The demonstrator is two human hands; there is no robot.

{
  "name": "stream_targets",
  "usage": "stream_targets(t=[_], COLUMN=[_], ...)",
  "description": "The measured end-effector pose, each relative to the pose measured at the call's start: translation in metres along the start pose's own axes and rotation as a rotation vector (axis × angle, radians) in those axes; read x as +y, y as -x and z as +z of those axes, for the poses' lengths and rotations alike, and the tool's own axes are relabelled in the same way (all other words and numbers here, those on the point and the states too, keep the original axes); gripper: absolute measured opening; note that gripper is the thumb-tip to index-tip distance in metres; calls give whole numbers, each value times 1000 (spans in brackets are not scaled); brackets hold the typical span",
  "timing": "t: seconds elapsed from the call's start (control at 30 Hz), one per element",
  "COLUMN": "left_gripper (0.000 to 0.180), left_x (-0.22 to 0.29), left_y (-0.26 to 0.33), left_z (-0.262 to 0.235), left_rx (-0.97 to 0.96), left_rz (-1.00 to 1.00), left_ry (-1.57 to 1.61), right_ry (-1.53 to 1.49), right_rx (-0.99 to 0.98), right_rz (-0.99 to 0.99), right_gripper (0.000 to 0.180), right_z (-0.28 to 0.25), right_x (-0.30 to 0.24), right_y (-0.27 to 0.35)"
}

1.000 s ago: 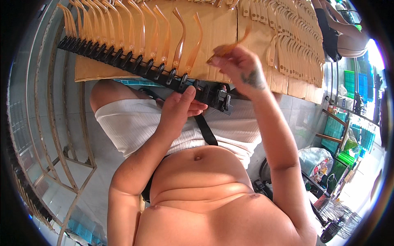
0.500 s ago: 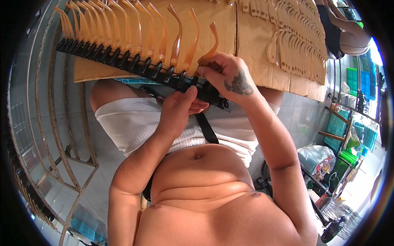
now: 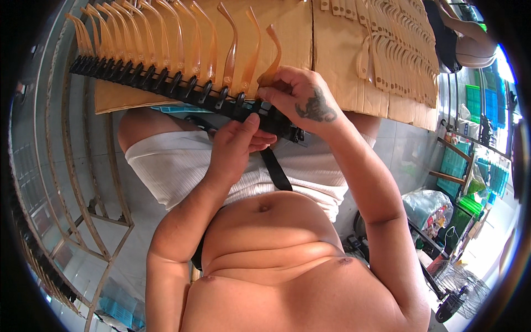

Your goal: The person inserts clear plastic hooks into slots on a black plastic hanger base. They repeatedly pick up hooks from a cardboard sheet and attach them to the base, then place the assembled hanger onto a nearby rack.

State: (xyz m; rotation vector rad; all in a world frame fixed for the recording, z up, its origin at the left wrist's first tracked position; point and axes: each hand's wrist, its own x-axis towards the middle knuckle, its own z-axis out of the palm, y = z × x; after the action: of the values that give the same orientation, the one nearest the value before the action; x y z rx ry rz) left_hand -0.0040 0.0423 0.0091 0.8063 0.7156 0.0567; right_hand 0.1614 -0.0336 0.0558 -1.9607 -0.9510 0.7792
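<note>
A long black clip rack [image 3: 166, 88] slants across the near edge of the cardboard. Several translucent amber eyeglass temples [image 3: 230, 50] stand upright in its clips, curved ends away from me. My left hand [image 3: 239, 143] grips the rack near its right end, thumb on top and fingers underneath. Between the thumb and fingers of my right hand [image 3: 304, 99] is one more amber eyeglass temple [image 3: 272, 52], its lower end at a clip beside the last standing one. My fingers hide that end, so I cannot tell whether it sits in the clip.
Rows of loose temples [image 3: 398, 66] lie on the cardboard sheet [image 3: 337, 88] at the right. A metal frame rack [image 3: 102, 221] stands at left. Another person [image 3: 470, 44] is at the far right, above shelves with blue and green baskets [image 3: 453, 160]. A fan [image 3: 456, 290] stands lower right.
My right hand has moved slightly left with the temple, bringing it closer to the standing ones. The rack and my left hand have shifted a little left in the view.
</note>
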Motion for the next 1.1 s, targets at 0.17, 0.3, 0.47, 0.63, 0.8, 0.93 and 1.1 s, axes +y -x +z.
stream_targets(t=[0.17, 0.3, 0.47, 0.63, 0.8, 0.93, 1.1], left_gripper=[43, 40, 40, 40, 41, 39, 40], left_x=[3, 8, 18, 15, 16, 12, 7], left_y=[-2, -2, -2, -2, 0, -1, -4], left_z=[2, -3, 0, -2, -3, -9, -9], left_rx=[30, 107, 92, 107, 103, 73, 64], left_rz=[2, 90, 83, 76, 64, 45, 65], left_ry=[-59, -5, -46, -35, -42, -67, -66], right_ry=[-82, 5, 734, 830, 874, 752, 561], right_rx=[2, 238, 736, 542, 436, 336, 205], right_rz=[-62, -90, 36, 415, 431, 405, 303], right_gripper=[21, 18, 37, 59, 60, 48, 33], right_z=[-2, -35, -128, -156, -145, -148, -127], right_x=[6, 10, 55, 61, 59, 60, 52], right_y=[3, 9, 21, 25, 14, 1, -8])
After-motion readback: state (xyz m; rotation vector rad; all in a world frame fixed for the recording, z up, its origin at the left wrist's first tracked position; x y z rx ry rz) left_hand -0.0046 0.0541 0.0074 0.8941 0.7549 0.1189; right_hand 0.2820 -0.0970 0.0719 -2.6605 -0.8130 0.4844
